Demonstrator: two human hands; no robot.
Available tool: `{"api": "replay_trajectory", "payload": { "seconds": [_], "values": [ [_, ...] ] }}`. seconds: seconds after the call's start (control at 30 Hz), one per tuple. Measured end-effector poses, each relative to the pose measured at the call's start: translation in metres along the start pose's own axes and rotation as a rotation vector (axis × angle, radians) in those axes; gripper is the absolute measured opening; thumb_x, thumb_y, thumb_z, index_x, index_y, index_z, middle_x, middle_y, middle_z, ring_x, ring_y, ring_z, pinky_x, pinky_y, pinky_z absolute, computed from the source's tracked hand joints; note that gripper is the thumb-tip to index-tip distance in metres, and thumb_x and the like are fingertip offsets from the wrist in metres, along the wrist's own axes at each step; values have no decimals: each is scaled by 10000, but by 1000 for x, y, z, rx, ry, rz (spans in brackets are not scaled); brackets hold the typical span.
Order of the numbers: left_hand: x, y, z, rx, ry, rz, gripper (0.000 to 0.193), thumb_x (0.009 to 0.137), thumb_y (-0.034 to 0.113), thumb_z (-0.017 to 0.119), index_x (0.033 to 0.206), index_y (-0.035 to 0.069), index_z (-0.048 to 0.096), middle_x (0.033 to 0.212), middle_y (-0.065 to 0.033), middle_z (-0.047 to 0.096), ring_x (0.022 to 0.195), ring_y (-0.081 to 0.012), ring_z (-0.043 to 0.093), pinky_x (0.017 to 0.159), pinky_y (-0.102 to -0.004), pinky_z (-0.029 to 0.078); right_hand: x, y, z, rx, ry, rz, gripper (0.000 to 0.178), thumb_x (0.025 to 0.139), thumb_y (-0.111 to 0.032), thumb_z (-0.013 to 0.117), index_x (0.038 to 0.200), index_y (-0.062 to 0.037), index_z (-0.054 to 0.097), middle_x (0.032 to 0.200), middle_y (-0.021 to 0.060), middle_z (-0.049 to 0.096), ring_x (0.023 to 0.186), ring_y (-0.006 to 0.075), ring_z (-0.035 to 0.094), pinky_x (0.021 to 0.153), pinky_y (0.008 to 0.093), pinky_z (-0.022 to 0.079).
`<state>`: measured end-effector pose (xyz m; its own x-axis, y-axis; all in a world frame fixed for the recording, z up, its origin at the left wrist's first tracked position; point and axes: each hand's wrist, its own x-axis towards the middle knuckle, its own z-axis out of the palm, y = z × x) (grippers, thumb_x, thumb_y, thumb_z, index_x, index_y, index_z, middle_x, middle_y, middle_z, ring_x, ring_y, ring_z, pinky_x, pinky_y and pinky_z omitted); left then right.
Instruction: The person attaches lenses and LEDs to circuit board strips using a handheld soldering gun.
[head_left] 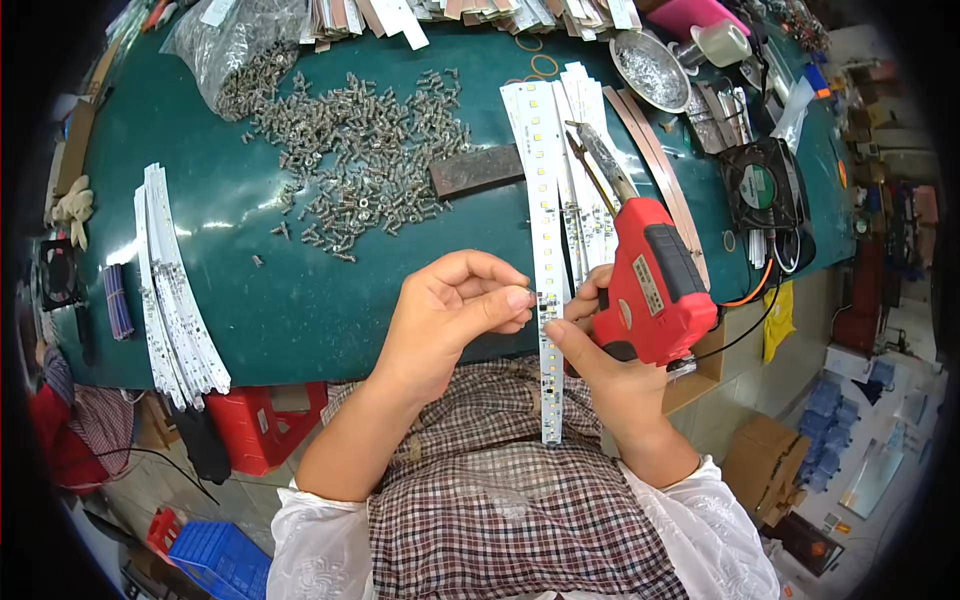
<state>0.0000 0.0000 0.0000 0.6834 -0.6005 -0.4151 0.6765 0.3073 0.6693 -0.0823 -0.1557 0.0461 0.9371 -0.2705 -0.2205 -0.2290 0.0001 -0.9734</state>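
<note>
My left hand (445,315) is closed in a pinch beside a long white LED strip board (545,240). What its fingertips hold, if anything, is too small to make out. My right hand (615,375) grips a red soldering gun (655,285), its metal tip pointing away over the table. The right thumb also presses on the LED strip, which stands lengthwise in front of me with its near end over my checked apron. Behind the gun's tip lie more white LED strips (585,215). A dark rectangular block (478,172) touches the left side of the strips.
Many small metal screw-like parts (350,160) cover the green tabletop (300,320) beyond my left hand. A stack of strips (170,300) lies at the left. A round metal dish (650,70), a black fan (765,185) and copper-coloured bars (665,180) stand or lie at the right.
</note>
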Motion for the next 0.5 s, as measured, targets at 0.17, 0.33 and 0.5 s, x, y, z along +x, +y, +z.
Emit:
{"api": "replay_trajectory", "payload": {
  "seconds": [0.17,0.33,0.5],
  "values": [
    [1,-2,1,-41,-10,90,158,866,47,711,994,-11,640,923,-88,687,844,-125,656,761,-260,549,2,-2,1,34,61,49,445,830,115,670,1203,-20,470,1004,8,558,829,17,543,708,172,449],
    [2,-2,0,-40,-20,104,143,859,36,712,973,-12,640,928,-92,687,843,-125,655,765,-259,544,4,-5,3,41,96,51,429,829,74,701,1179,-17,471,893,-4,586,740,20,550,663,179,453],
    [2,-1,0,-24,-24,105,161,850,24,717,983,-13,633,931,-94,688,851,-125,659,766,-257,545,5,-4,3,47,99,29,417,832,47,714,1162,-15,466,858,8,609,716,24,558,647,188,458]
  ]
}}
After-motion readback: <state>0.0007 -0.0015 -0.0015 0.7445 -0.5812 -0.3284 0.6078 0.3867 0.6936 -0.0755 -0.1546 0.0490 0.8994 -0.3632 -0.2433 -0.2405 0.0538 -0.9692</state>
